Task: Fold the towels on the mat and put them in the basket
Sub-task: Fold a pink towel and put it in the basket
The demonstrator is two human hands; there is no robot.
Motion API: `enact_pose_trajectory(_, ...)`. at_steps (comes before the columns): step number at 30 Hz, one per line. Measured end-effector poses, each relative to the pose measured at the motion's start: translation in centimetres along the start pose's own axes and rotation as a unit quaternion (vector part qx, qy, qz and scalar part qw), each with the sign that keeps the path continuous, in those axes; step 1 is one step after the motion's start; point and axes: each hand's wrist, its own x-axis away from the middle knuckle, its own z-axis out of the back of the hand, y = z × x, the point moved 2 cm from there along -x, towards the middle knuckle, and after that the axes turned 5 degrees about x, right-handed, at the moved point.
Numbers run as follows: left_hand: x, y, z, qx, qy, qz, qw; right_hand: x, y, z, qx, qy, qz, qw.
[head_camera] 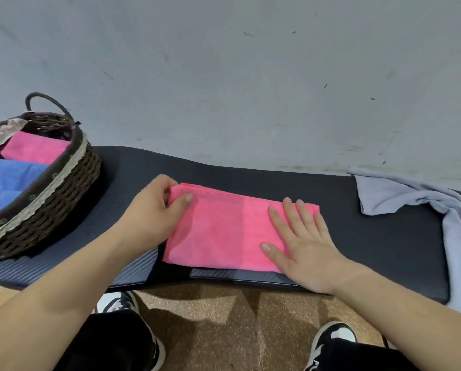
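Note:
A folded pink towel (224, 231) lies flat on the dark mat (371, 236), near its front edge. My left hand (154, 212) grips the towel's left end, thumb on top and fingers tucked under the edge. My right hand (304, 247) rests flat on the towel's right part with fingers spread. A crumpled grey towel (416, 199) lies on the mat's right end and hangs over its edge. The wicker basket (63, 188) stands on the mat's left end, holding a folded pink towel (34, 148) and a blue towel (4, 180).
A grey wall (224, 76) rises right behind the mat. Below the mat's front edge is a brown speckled floor (224, 330), with my dark trousers and black-and-white shoes (331, 336) on it.

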Motion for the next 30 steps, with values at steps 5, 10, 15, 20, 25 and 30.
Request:
enact_pose_trajectory(5,-0.3,-0.2,1.1,0.035,0.037,0.010,0.999,0.1,-0.9,0.9,-0.102,0.079,0.039,0.991)
enact_pose_trajectory(10,0.6,2.5,-0.6,0.077,-0.002,-0.007,0.997,0.4,0.7,3.0,-0.205,0.149,0.014,0.967)
enact_pose_trajectory(15,1.2,5.7,-5.0,0.038,-0.047,-0.060,0.996,0.7,2.3,3.4,-0.247,0.219,-0.003,0.944)
enact_pose_trajectory(20,0.3,8.5,-10.2,0.033,-0.069,-0.067,0.995,0.6,3.9,3.9,-0.330,0.232,-0.052,0.913)
enact_pose_trajectory(25,-0.3,10.1,-14.7,0.030,-0.105,-0.073,0.991,0.5,6.0,3.7,-0.516,0.136,-0.131,0.836)
enact_pose_trajectory(30,0.6,10.3,-16.5,0.005,-0.215,-0.025,0.976,0.4,6.3,2.8,-0.542,0.090,-0.116,0.827)
